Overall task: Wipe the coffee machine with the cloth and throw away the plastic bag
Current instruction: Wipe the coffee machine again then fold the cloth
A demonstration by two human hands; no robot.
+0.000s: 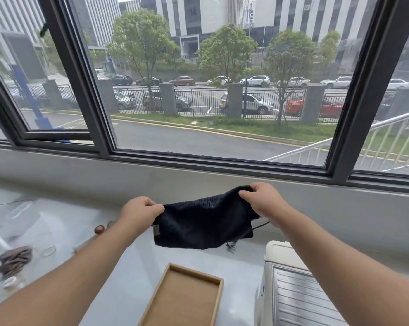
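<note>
Both hands raised above the surface [133, 267], pinching a dark cloth [204, 223] stretched between them: left hand [140, 214] closed on its left corner, right hand [262, 200] closed on its right. Below the right forearm, the coffee machine [292, 290]; between the forearms, a wooden tray [183, 300].

Office pantry counter [133, 274] beside street-facing window [222, 90].

Matt knitted black cloth [204, 225], wooden tray [186, 300] (unvarnished-looking), glossy grey counter [128, 267].
</note>
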